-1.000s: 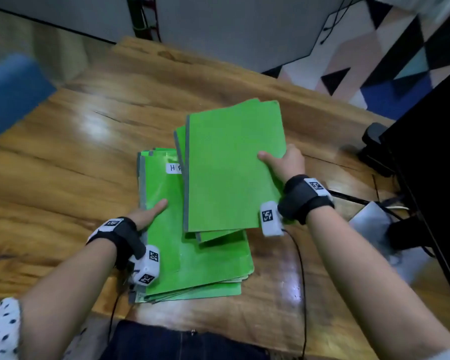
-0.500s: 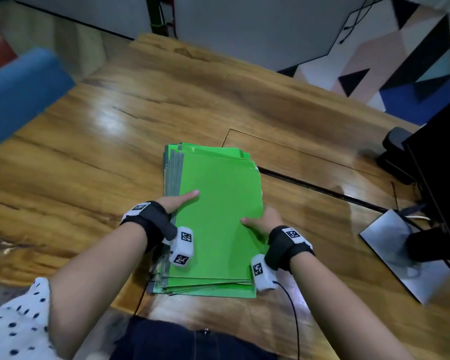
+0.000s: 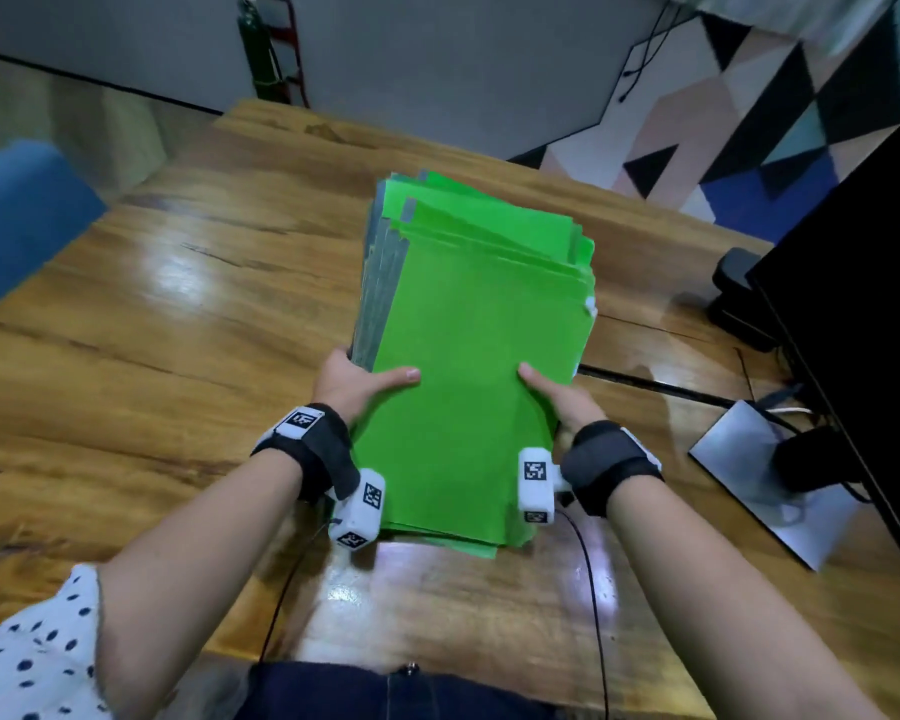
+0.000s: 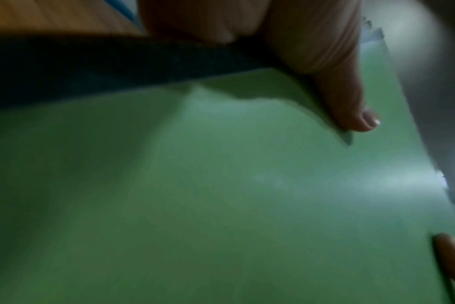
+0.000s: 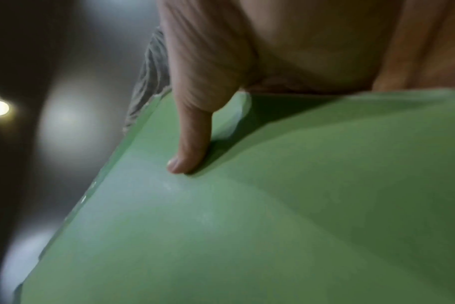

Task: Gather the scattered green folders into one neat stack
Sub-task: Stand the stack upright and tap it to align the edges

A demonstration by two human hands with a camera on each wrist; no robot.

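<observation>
The green folders (image 3: 481, 366) are gathered into 1 bundle, tilted up over the middle of the wooden counter (image 3: 178, 356) with the near edge low, close to the surface, and the far edge raised. The left hand (image 3: 352, 387) grips the left long edge, thumb flat across the top cover; its fingers are hidden behind the bundle, so their curl is a judgement, not something seen. The right hand (image 3: 559, 402) grips the right long edge the same way, thumb on the cover. Both wrist views show a thumb pressing on the green cover.

The bundle is not square yet: far edges step out in several layers, and grey spines fan along the left side. A black monitor (image 3: 863, 330) and its silver base plate (image 3: 765, 485) sit well apart on the right.

Handling, as a judgement: each folder looks thin, light and flexible, and the covers look smooth, so layers can slide against one another. Together they should have some weight and sag if held by 1 corner. The 2 long edges near the middle look like the best hold, squeezing inward loosely enough for the sheets to settle. Tapping the near short edge on the counter would likely align them; too tight a hold would lock in the stagger, too loose might let the inner folders slip out.
</observation>
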